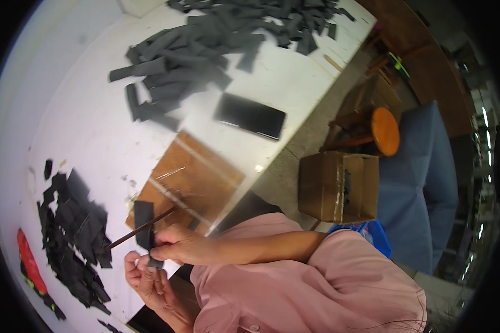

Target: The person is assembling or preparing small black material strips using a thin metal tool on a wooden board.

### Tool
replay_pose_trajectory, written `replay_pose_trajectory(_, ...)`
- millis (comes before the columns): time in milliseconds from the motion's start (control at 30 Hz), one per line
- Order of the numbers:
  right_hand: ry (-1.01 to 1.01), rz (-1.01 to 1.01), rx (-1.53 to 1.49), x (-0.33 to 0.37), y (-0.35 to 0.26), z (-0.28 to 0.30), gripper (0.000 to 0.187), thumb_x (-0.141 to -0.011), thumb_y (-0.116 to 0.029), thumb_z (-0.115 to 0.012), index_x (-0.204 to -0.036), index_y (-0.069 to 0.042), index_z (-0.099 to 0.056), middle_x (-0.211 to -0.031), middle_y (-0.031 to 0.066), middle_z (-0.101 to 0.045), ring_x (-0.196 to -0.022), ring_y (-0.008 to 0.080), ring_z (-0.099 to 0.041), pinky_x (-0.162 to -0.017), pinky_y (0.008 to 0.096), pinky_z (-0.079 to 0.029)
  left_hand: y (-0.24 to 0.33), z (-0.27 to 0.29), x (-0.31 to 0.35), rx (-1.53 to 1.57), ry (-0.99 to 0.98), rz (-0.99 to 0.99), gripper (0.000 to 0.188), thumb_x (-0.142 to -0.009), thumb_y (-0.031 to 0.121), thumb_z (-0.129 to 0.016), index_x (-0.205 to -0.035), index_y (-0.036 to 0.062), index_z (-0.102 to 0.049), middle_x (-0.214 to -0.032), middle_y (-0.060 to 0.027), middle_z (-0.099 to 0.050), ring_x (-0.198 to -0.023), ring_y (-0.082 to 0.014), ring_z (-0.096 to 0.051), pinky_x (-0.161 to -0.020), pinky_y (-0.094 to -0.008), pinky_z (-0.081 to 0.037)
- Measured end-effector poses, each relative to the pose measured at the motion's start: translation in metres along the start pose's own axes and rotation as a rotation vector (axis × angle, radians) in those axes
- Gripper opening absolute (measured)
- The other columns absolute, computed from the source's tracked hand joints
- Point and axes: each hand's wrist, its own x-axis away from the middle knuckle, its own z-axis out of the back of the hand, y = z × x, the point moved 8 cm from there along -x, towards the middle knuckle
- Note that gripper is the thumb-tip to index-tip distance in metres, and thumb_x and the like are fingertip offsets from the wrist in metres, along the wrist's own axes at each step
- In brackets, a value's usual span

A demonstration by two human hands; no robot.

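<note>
From the wearer's head, through one wide fisheye lens, we looked steeply down, fairly near, at the left hand (151,286) and right hand (179,244) around seven o'clock; the pink shirt (272,288) entered at five, and the surface (89,122) spread from seven round to one o'clock.

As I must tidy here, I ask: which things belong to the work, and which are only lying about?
Likely work things:
dark strip, held in the right hand
thin rod, crossing the strip
brown board
larger dark heap
smaller dark heap

Likely just lying about:
black phone
red item
orange stool
</note>
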Motion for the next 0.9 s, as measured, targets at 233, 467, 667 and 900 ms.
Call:
replay_pose_trajectory(233,-0.155,0.060,-0.047,0.016,-0.021,-0.011,0.008,-0.082,-0.006,-0.051,-0.078,0.001,-0.052,-0.082,0.0047,-0.050,-0.074,0.0094,-0.048,-0.067,0.0213,-0.040,0.014,-0.034,0.025,-0.090,-0.153,0.015,0.038,-0.070,-0.005,-0.052,-0.106,-0.0095,-0.043,-0.069,-0.0132,-0.055,-0.041,-0.0069,-0.043,-0.037,-0.0165,-0.035)
replay_pose_trajectory(467,0.011,0.522,0.594,0.038,-0.108,-0.031,0.007,-0.076,0.000,-0.057,-0.075,0.000,-0.050,-0.075,0.0055,-0.050,-0.066,0.0108,-0.047,-0.057,0.0210,-0.038,0.063,-0.067,0.027,-0.404,0.047,-0.432,0.013,-0.078,0.005,-0.058,-0.084,-0.0043,-0.052,-0.083,-0.0129,-0.055,-0.047,-0.0045,-0.044,-0.043,-0.0153,-0.035)
replay_pose_trajectory(667,-0.003,0.462,0.682,0.017,-0.151,-0.048,0.017,-0.081,-0.014,-0.056,-0.071,-0.003,-0.049,-0.069,0.0011,-0.046,-0.060,0.0086,-0.041,-0.053,0.0202,-0.034,0.079,-0.110,0.004,0.786,-0.446,0.132,0.020,-0.076,-0.009,-0.035,-0.096,-0.0068,-0.036,-0.070,-0.0195,-0.050,-0.031,-0.0060,-0.034,-0.028,-0.0160,-0.023)
replay_pose_trajectory(900,-0.117,-0.117,0.075,-0.027,-0.072,0.004,0.020,-0.082,-0.021,-0.055,-0.070,-0.005,-0.054,-0.057,-0.0046,-0.045,-0.051,0.0036,-0.040,-0.046,0.0176,-0.031,0.004,-0.076,-0.030,1.130,-0.401,0.545,0.034,-0.079,-0.003,-0.042,-0.113,-0.0056,-0.043,-0.085,-0.0138,-0.056,-0.035,-0.0045,-0.035,-0.033,-0.0186,-0.029)
